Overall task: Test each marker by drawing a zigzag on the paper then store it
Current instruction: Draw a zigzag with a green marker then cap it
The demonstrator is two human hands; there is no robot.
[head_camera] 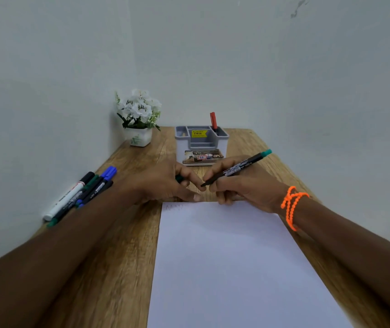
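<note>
Right hand (241,185) grips a slim black marker (236,168); left hand (165,183) pinches what looks like its green cap (179,178), above smooth white paper (231,268).

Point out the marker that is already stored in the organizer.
The red marker, standing upright in the grey organizer. The others lie in a pile at the table's left edge, and the right hand holds a green-ended one.

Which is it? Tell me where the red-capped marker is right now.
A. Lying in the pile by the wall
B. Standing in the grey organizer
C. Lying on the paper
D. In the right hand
B: the red-capped marker stands upright in a back right compartment of the grey organizer, beyond both hands.
</note>
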